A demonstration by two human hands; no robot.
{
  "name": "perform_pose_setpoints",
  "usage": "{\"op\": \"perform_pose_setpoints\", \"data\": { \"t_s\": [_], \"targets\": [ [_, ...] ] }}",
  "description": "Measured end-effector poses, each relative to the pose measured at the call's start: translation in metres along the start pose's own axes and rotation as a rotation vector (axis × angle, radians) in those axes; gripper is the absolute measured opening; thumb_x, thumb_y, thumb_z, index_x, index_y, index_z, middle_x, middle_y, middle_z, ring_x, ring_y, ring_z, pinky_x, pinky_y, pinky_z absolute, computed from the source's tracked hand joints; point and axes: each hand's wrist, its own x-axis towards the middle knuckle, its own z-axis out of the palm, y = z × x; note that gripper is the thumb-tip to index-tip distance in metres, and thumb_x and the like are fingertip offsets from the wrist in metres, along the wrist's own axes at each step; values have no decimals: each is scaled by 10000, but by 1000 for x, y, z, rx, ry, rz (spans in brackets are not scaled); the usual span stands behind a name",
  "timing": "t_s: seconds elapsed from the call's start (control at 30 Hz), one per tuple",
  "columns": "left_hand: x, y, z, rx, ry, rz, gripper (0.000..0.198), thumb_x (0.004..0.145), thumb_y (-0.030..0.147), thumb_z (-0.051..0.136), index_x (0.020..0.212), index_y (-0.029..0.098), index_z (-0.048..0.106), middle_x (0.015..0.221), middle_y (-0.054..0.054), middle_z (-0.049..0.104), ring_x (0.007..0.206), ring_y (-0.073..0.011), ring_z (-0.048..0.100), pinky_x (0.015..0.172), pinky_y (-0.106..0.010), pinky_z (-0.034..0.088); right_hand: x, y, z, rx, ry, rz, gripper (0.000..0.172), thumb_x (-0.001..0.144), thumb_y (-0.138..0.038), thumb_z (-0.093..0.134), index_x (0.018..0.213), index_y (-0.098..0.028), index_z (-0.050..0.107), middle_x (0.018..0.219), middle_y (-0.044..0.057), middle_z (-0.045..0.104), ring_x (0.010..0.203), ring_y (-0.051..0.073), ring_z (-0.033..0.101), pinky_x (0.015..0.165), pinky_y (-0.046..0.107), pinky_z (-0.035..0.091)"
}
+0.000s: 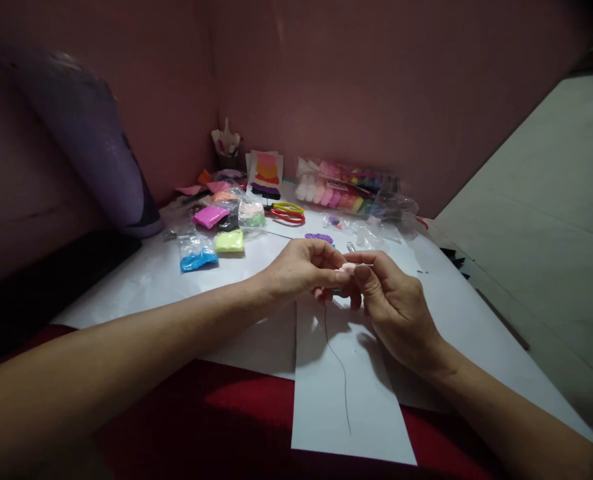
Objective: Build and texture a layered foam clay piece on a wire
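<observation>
My left hand and my right hand meet above white paper sheets, fingertips pinched together. Between them sits a small pale pink bit of clay, with a thin light stick or needle poking out to the right. A thin dark thread or wire hangs from the left fingers and trails down over the paper. Both hands have their fingers closed around these small things.
Behind the hands lie bagged clay pieces: blue, yellow-green, pink. Scissors with red and yellow handles, a purple clay flower, a pack of coloured clay sticks, a small card. A purple cushion stands left. Red cloth lies below.
</observation>
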Motion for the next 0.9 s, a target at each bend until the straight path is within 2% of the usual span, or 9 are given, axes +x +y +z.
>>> {"op": "perform_pose_setpoints", "data": {
  "t_s": [0.2,0.3,0.43,0.6,0.77,0.9],
  "targets": [
    [1,0,-1,-27,40,-15,227,752,295,740,758,96,630,613,-1,621,464,-51,517,480,-193,402,0,1,1,38,21,-41,172,926,-335,578,1059,-225,580,774,-21,662,595,99,595,556,234,478],
    [0,2,0,-57,50,-29,214,770,275,727,730,96,616,556,11,601,437,-54,522,464,-185,401,0,2,1,49,36,-73,151,907,-286,610,1046,-229,593,805,-16,682,650,111,634,591,242,497],
    [0,3,1,-58,83,-28,139,824,219,675,833,107,592,568,5,624,428,-61,543,450,-172,413,1,2,1,30,80,-103,113,897,-246,620,1007,-225,618,786,-17,684,632,110,627,590,250,500],
    [1,2,1,-57,117,-13,253,868,336,631,774,120,538,651,-11,630,424,-49,539,428,-164,413,1,1,2,-4,150,-70,125,870,-273,659,978,-220,626,730,-24,663,571,105,583,552,255,488],
    [2,1,-1,-72,243,41,258,866,229,629,680,126,483,649,-13,624,428,-53,533,426,-178,431,0,1,2,30,190,-75,99,865,-270,665,941,-220,627,771,-22,651,538,89,557,497,240,469],
    [2,2,-2,-75,277,45,271,862,203,624,643,117,492,636,-23,619,429,-54,511,429,-189,425,-1,0,2,28,177,-78,81,867,-258,664,929,-220,628,738,-33,637,521,81,542,493,236,463]
  ]
}}
